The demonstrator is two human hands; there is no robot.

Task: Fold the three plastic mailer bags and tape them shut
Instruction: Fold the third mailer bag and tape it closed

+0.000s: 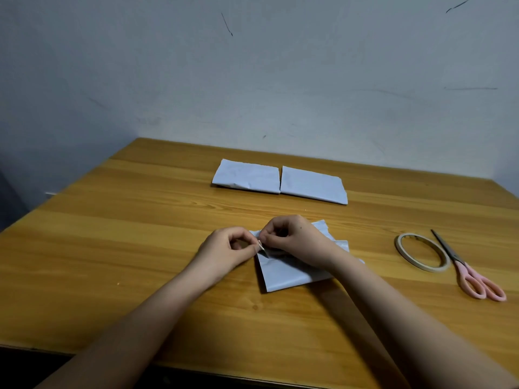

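Wooden table (112,248): set against a pale wall (252,80) marked with a few dark scuffs.

Folded mailer bags, far side of table: two, pale grey, flat, side by side with edges touching; left one (247,176), right one (313,185).

Third mailer bag (286,272): near centre of table, partly folded, lying flat under both hands, upper flap rumpled beyond the right hand.

Small piece of tape (261,245): pale, pinched between both hands at the bag's upper left corner; too small to tell whether stuck to the bag.

Left hand (227,248): fingers curled, thumb and forefinger pinching the tape piece from the left.

Right hand (292,237): fingers curled, fingertips pinching the same tape piece from the right, wrist resting over the bag.

Tape roll (422,251): cream, lying flat, right of the bag, well apart from it.

Scissors (471,269): pink handles, blades closed, just beside the roll on its right, handles toward the near edge.
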